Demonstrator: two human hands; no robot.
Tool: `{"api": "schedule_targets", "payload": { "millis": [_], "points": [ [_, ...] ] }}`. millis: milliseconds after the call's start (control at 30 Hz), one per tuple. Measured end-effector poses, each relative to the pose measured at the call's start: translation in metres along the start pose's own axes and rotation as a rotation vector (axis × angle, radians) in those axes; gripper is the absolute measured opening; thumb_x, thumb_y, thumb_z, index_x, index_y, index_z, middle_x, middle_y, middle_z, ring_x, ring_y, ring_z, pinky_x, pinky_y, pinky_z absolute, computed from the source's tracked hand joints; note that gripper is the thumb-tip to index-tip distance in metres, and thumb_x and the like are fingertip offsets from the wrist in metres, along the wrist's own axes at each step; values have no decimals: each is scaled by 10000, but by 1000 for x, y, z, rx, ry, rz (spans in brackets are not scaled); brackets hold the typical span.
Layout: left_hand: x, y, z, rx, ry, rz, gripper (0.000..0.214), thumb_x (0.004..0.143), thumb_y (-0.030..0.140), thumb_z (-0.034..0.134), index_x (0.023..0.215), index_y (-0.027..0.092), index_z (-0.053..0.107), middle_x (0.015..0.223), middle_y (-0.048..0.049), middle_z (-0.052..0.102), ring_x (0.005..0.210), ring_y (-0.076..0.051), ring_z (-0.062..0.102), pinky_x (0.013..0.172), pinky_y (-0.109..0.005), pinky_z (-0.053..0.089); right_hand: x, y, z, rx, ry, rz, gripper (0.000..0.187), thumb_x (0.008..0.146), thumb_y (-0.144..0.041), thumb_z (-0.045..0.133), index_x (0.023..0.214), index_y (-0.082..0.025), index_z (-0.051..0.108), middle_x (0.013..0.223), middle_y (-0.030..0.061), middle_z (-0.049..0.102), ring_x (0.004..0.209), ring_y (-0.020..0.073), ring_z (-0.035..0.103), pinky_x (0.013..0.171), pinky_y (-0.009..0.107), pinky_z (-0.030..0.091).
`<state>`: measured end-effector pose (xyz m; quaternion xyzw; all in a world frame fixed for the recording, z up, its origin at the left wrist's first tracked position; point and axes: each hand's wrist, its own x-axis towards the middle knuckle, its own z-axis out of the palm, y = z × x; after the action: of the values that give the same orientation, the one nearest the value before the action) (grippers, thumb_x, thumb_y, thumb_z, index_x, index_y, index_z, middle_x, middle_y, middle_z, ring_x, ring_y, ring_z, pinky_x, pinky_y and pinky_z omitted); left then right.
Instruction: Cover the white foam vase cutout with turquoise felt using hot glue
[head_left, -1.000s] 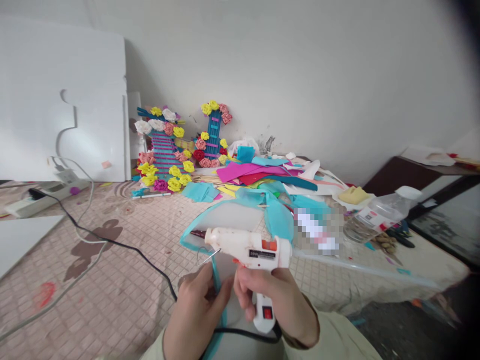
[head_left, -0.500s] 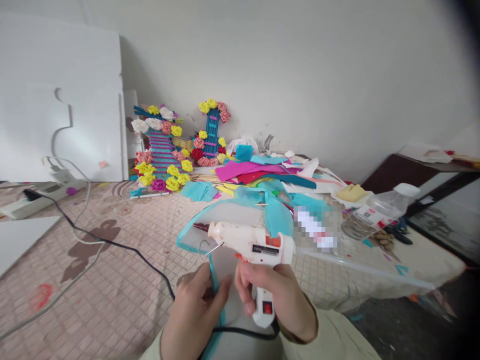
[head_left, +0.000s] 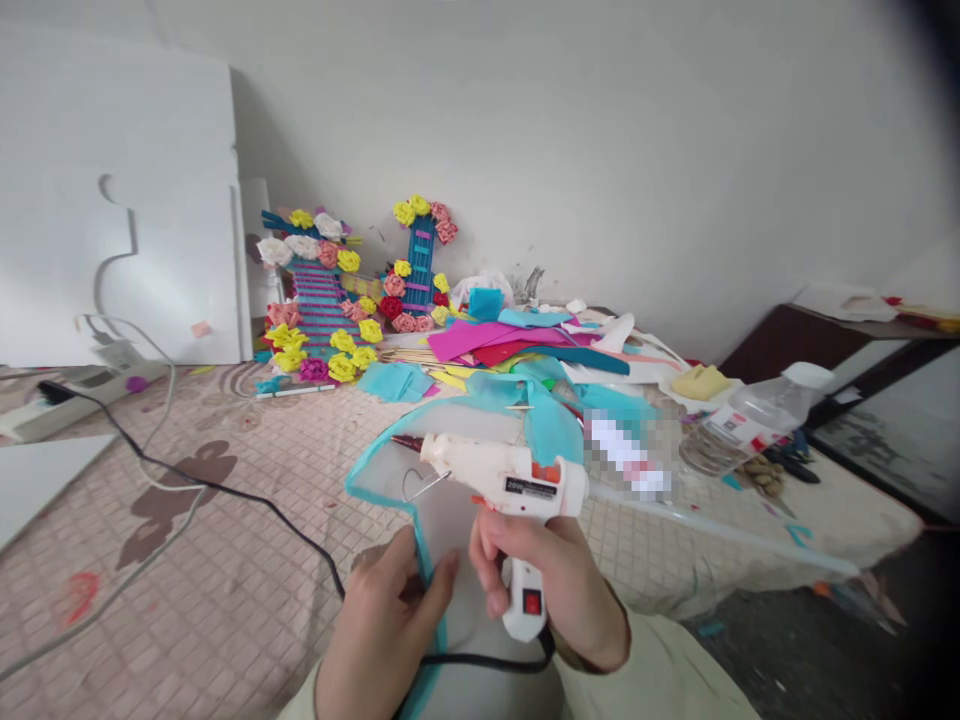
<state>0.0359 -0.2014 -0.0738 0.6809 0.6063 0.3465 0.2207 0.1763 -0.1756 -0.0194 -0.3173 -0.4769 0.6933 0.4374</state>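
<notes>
My right hand (head_left: 559, 575) is wrapped around the handle of a white hot glue gun (head_left: 480, 472). Its dark nozzle points left, and a bent wire stand hangs below the barrel. A black cord runs from the handle's base across toward my left hand. Below the gun lies a pale grey-white cut-out panel (head_left: 444, 528) edged with turquoise paper strip. My left hand (head_left: 386, 612) pinches that panel's turquoise edge, thumb on the right side; some fingertips are hidden. The nozzle hangs over the panel's upper part; whether it touches is unclear.
Two flower-decorated pieces (head_left: 319, 300) stand against the wall. Coloured paper sheets (head_left: 495, 338) are heaped at the back. A clear bottle (head_left: 754, 420) tilts at right. A power strip (head_left: 75, 400) and cables lie at left, beside white boards (head_left: 172, 220).
The glue gun and panel have shifted only slightly, the nozzle a touch higher and to the right. The view has moved a little. Both hands keep their holds.
</notes>
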Motion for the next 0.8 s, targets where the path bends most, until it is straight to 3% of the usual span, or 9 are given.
{"api": "schedule_targets", "payload": {
  "millis": [433,800],
  "points": [
    [-1,-2,0,-4,-51,-83,343,760,489,394,602,184,403,453,47,355,420,-88,365,382,-191,268,2,-4,-1,12,26,-3,286,689,-318,521,480,-130,470,423,-21,450,321,63,413,356,193,307],
    [0,0,-1,24,31,9,341,757,446,446,554,191,346,424,68,316,379,-69,333,353,-182,229,6,3,-7,82,65,-21,272,694,-315,535,505,-127,482,429,-24,478,310,63,433,334,177,329]
  ]
}}
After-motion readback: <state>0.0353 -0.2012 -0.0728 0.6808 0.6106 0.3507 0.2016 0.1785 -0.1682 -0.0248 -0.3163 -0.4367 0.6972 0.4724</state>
